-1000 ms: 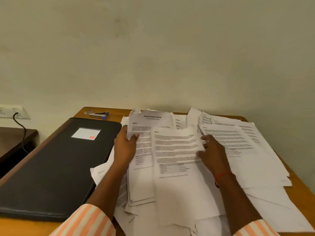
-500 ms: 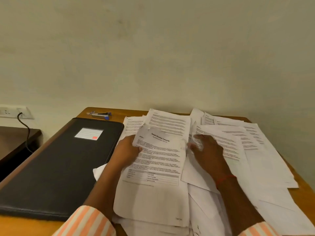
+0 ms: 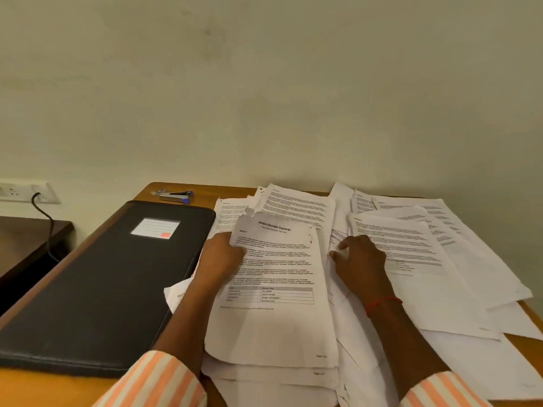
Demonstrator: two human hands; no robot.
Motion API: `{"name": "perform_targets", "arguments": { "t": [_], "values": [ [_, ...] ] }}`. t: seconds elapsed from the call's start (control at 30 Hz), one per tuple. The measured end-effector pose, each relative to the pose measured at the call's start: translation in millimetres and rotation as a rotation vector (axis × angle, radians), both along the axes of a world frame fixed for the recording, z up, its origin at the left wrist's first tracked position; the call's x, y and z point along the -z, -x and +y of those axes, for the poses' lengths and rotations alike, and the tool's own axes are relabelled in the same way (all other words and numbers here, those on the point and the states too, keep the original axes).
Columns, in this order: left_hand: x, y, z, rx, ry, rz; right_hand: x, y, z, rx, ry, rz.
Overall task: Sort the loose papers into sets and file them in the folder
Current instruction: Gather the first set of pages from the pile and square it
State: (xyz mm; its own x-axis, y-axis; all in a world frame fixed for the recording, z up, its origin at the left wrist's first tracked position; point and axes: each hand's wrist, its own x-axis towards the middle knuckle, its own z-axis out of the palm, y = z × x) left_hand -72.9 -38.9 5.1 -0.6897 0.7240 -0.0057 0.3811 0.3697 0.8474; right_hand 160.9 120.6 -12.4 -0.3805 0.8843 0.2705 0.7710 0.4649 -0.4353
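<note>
The job looks like it has only just begun. The loose papers [image 3: 411, 259] lie in a big messy heap on the desk [image 3: 44, 389], from the middle out to three o'clock, with sheets lying over each other at all angles. I can see no neat sets yet. The black folder [image 3: 102, 289] lies flat at nine o'clock from the heap. It is closed, with a small label [image 3: 155, 228] on its cover, so I cannot tell what is inside. The left hand [image 3: 219, 257] holds the left edge of the top sheet [image 3: 276, 289], which has a heading and a little table on it. Its fingers are tucked under that sheet. The right hand [image 3: 361, 259] rests on the heap at three o'clock from that sheet, fingers loosely spread and touching paper, pinching nothing. A stapler [image 3: 174, 195] lies at eleven o'clock, near the back of the desk, with no hand on it. I think nearly everything is left to do: sort the sheets into sets, then open the folder and put them in.
</note>
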Motion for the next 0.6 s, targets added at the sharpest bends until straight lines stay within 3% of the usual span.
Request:
{"name": "perform_targets", "arguments": {
  "t": [0.17,0.27,0.37,0.5,0.6],
  "values": [
    [-1,-3,0,-0.019,0.089,0.099,9,14,-7,-0.069,0.013,-0.124],
    [-1,-5,0,-0.025,0.101,0.13,10,17,-7,-0.072,0.048,-0.093],
    [-1,-6,1,-0.022,0.089,0.129,9,19,-8,-0.068,0.115,0.037],
    [1,-8,3,-0.032,0.048,0.058,5,20,-12,-0.121,0.11,0.358],
    [2,-7,4,-0.067,0.001,0.002,-2,21,-16,-0.087,0.133,0.442]
  ]
}}
